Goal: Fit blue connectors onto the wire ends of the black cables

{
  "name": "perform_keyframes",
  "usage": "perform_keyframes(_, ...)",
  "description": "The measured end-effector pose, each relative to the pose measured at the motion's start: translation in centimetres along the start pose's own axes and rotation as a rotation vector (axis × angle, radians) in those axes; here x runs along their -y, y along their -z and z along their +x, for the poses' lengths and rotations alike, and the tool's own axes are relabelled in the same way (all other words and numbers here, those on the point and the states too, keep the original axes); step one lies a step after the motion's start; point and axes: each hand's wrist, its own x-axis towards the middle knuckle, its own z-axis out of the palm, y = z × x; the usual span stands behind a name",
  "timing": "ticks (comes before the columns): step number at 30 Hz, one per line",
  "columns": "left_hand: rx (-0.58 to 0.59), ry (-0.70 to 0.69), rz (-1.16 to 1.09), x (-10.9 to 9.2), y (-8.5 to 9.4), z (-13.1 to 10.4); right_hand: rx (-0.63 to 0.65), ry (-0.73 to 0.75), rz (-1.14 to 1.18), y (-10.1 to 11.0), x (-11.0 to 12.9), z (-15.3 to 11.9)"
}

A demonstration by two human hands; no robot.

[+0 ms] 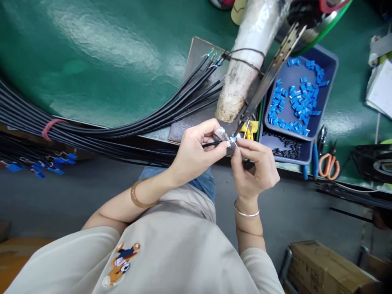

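Observation:
My left hand [200, 145] is closed around the end of a black cable [211, 144], its finger and thumb close to the tip. A small blue connector [234, 139] with whitish wire ends sits between my hands. My right hand [254, 161] pinches at this connector, the fingertips partly covering it. Just above stands a yellow piece [250, 130] with a thin metal rod in front. A slotted metal bar [272, 67] slants down to the spot from the upper right, its lower end almost at the connector.
A plastic-wrapped tube [245, 61] comes down over a dark board [196, 61]. Bundled black cables [122, 132] run left, tied with a red band [52, 128]. A grey tray [332, 77] holds blue connectors, above a tray of black parts [284, 146]. Orange-handled scissors [329, 166] lie right.

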Motion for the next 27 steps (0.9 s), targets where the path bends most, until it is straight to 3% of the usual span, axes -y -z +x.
perform_keyframes(7, -0.022, -0.001, -0.040, -0.03, -0.15, 0.24, 0.007, -0.075, 0.102, 0.02, -0.09, 0.55)
perform_keyframes(27, -0.106, -0.020, 0.040, -0.12, -0.97, -0.13, 0.004, -0.038, 0.073, 0.02, -0.41, 0.80)
